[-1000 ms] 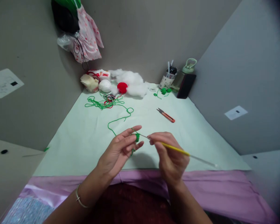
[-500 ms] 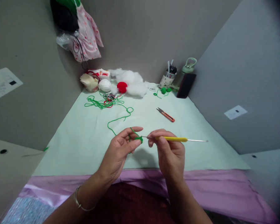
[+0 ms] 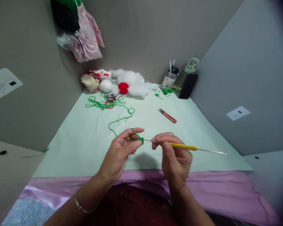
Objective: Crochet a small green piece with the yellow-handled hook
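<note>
Between thumb and fingers, my left hand (image 3: 122,147) pinches a small green crochet piece (image 3: 140,140). Green yarn (image 3: 112,127) runs over its raised index finger and back to a loose tangle (image 3: 100,103) on the table. My right hand (image 3: 175,153) is closed around the yellow handle of a double-ended crochet hook (image 3: 184,146). One thin metal end of the hook reaches left to the edge of the green piece; the other sticks out to the right, tilted slightly down. Whether the hook's tip is inside a stitch cannot be made out.
Orange-handled thread snips (image 3: 167,115) lie beyond my right hand. Along the back wall are white stuffing (image 3: 132,82), a red yarn ball (image 3: 123,88), a white ball (image 3: 106,85), small green balls (image 3: 165,91), a pen cup (image 3: 168,80), a bottle (image 3: 191,66) and a dark phone (image 3: 188,86).
My right hand has shifted right and slightly down with the crochet hook, whose far end now points lower. The left hand and the green piece have hardly moved.
</note>
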`<state>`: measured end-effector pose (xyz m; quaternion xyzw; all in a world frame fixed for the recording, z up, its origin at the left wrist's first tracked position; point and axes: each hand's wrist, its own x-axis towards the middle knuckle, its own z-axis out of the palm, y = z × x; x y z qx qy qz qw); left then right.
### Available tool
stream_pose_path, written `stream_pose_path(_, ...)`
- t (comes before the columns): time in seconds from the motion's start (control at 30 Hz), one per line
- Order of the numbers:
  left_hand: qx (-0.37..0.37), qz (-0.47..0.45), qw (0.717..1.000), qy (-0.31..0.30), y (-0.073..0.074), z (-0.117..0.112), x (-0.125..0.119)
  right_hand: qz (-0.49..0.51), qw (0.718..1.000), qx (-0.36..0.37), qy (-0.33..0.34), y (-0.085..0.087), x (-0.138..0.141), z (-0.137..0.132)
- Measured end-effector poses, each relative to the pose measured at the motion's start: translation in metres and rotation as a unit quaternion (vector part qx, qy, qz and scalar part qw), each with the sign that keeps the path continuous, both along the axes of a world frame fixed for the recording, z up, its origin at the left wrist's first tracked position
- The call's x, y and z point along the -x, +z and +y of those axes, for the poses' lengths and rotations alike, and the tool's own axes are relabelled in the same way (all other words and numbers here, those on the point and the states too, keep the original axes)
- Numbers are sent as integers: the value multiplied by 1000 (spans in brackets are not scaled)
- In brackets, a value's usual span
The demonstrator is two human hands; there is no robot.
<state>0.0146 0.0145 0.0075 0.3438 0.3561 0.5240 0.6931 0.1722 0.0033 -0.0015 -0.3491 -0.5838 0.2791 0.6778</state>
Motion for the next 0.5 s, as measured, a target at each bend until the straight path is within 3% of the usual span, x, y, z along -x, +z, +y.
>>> stream_pose_path(0.5, -6, 7, 1000, -10, 1, -2, 2, -16, 1000, 11, 11, 2, -2, 0)
